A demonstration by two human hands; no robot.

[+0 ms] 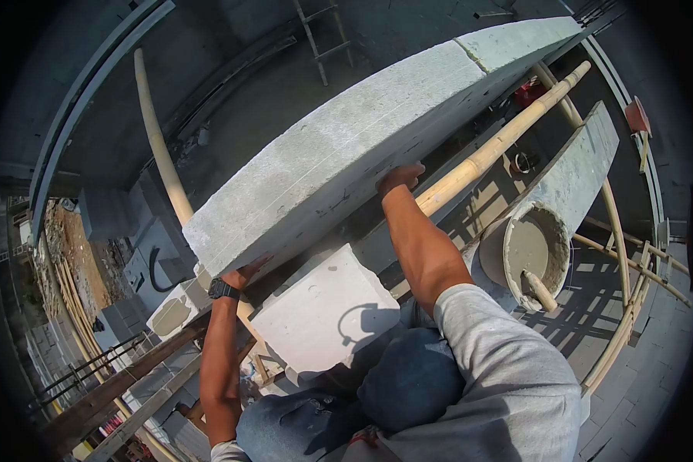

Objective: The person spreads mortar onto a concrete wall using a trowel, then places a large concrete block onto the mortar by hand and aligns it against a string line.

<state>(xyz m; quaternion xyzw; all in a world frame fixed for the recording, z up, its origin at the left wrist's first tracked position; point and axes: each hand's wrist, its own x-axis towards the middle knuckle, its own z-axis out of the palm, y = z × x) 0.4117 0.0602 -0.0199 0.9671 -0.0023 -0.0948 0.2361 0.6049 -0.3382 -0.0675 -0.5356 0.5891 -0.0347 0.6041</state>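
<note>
A long wall of pale grey concrete blocks [308, 142] runs diagonally before me, with a joint near its far end and a thin line along its top. My left hand [245, 272], below a black wristwatch [223, 289], rests at the near end of the wall's side, fingers stretched out. Farther along, my right hand [400, 177] lies against the same side face, its fingers extended and partly hidden. Neither hand is wrapped around anything. Between my arms, a loose white block [327, 308] sits close to my knees, with a shadow across it.
To the right, a bucket of wet mortar [533, 250] holds a tool with a wooden handle [539, 290]. A plank [585, 165] extends behind it. Bamboo poles [508, 138] cross beside the wall. A ladder [323, 38] stands beyond; timber beams [131, 377] lie lower left.
</note>
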